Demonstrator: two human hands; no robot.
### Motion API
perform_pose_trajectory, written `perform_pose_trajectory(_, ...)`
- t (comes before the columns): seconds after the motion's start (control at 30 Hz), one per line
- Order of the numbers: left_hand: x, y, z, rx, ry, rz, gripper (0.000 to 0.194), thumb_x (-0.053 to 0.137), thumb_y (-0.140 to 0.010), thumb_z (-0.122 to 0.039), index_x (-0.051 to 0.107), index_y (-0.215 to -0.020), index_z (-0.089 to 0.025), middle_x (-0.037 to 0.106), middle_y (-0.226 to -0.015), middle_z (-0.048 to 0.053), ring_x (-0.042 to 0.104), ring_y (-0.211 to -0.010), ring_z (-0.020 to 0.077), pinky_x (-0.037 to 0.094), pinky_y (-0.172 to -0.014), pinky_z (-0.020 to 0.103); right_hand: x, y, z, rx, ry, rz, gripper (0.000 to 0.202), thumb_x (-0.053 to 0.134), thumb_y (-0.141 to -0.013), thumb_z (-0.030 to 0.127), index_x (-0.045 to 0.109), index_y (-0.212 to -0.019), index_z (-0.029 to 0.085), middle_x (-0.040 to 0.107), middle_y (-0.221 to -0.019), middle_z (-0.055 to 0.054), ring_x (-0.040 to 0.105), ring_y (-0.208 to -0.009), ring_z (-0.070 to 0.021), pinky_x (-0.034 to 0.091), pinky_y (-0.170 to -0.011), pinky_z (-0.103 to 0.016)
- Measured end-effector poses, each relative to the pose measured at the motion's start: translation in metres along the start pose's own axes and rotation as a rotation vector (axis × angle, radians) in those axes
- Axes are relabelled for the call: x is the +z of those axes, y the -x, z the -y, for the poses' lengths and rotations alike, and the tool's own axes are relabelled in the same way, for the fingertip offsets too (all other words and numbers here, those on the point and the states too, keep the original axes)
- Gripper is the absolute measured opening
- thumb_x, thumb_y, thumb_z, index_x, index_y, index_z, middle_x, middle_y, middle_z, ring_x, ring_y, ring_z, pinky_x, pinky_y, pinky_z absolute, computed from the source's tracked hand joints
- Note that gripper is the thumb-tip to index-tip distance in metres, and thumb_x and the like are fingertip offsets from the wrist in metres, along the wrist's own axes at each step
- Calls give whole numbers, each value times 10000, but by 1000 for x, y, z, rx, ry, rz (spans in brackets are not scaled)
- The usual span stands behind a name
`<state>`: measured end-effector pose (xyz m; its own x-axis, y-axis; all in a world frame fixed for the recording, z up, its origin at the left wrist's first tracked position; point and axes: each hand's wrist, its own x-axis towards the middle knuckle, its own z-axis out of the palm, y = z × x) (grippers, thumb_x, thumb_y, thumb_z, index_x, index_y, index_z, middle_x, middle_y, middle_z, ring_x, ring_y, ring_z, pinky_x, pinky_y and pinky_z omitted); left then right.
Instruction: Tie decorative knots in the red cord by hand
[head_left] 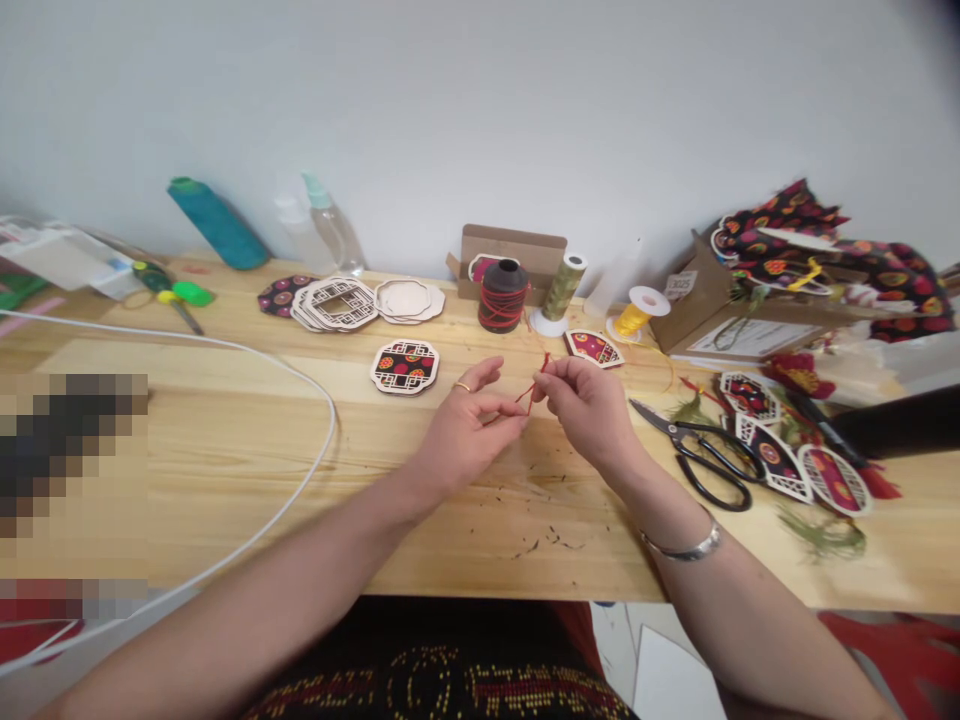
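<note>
Above the middle of the table, a short red cord (532,397) runs between my two hands. My right hand (589,405) is closed in a pinch on its upper part, and a small end sticks up past the fingertips. Thumb and fingertips of my left hand (480,415) pinch the lower part of the same cord; the other fingers are bent above it. A patterned lattice-framed piece (405,367) lies flat to the left of my hands. Just behind my right hand rests a fan-shaped patterned piece (594,348). Black-handled scissors (709,450) lie to the right of my right forearm.
Behind my hands stand a spool of red cord (502,297), a green spool (561,290) and a yellow spool (639,312). Stacked frames (337,303) sit at the back left. A cardboard box (720,300) holds patterned fabric at right. A white cable (330,420) curves across the left.
</note>
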<state>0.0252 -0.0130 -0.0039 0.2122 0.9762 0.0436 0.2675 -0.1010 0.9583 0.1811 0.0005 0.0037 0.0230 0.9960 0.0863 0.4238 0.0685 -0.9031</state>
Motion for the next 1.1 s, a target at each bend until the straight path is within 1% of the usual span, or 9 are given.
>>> perform_pose_trajectory(0.1, 1, 1, 4, 1, -17, 37, 83, 694, -695, -256, 740, -737, -201, 387, -1435, 100, 382, -1316, 285, 316, -1077, 449, 2, 2, 4, 115, -240, 78, 176, 564, -780, 309, 541, -671, 173, 595, -574, 10, 379, -444, -71, 307, -452, -221)
perform_pose_trajectory(0.2, 2, 1, 8, 6, 38, 71, 93, 688, -709, -280, 742, -729, -207, 376, -1436, 93, 369, -1325, 290, 319, -1078, 446, 3, 4, 10, 208, -449, 154, 197, 590, -754, 336, 496, -687, 177, 604, -595, 13, 323, -401, -44, 249, -400, -203)
perform_pose_trajectory(0.37, 1, 1, 4, -23, 48, 88, 72, 686, -693, -259, 714, -672, -196, 407, -1408, 96, 382, -1309, 303, 296, -1078, 461, 3, 6, 13, 211, -504, 176, 258, 632, -726, 386, 479, -678, 184, 533, -540, 42, 327, -400, -42, 229, -388, -197)
perform_pose_trajectory(0.43, 0, 1, 0, -69, 76, 48, 61, 665, -698, -237, 688, -693, -181, 421, -1396, 111, 398, -1297, 297, 294, -1073, 456, 3, 5, 11, 191, -464, 153, 265, 642, -724, 392, 483, -671, 186, 501, -525, 50, 341, -413, -50, 241, -393, -202)
perform_pose_trajectory(0.6, 0, 1, -5, -68, 313, -188, 128, 605, -736, -186, 597, -864, -176, 450, -1377, 102, 480, -1225, 218, 323, -1054, 387, 5, 5, 6, 136, -376, 153, 222, 608, -761, 347, 485, -661, 191, 493, -522, 53, 348, -427, -59, 273, -421, -215)
perform_pose_trajectory(0.7, 2, 1, -5, -88, 426, -68, 231, 579, -780, -218, 598, -1004, -164, 614, -1164, 90, 561, -1101, 187, 402, -976, 347, 6, 6, 5, 97, -346, 157, 187, 593, -769, 313, 494, -665, 193, 484, -517, 59, 359, -439, -66, 294, -442, -219)
perform_pose_trajectory(0.8, 2, 2, -4, -97, 427, 56, 232, 576, -802, -259, 633, -1004, -159, 670, -991, 58, 615, -873, 151, 470, -833, 299, 6, 6, 4, 73, -313, 152, 167, 595, -768, 298, 511, -672, 189, 494, -532, 54, 375, -455, -72, 312, -457, -223)
perform_pose_trajectory(0.97, 0, 1, -1, -125, 351, 46, 172, 614, -776, -289, 704, -882, -188, 660, -778, 8, 496, -581, 89, 397, -544, 218, 7, 4, -2, 30, -239, 152, 183, 595, -787, 320, 530, -682, 186, 501, -542, 46, 397, -479, -81, 329, -478, -226)
perform_pose_trajectory(1.1, 0, -1, 0, -198, 381, 49, 155, 635, -754, -302, 726, -832, -204, 650, -713, -5, 407, -489, 67, 308, -446, 202, 8, 4, -5, 12, -225, 158, 168, 597, -788, 323, 541, -707, 186, 504, -544, 45, 418, -493, -87, 341, -486, -225)
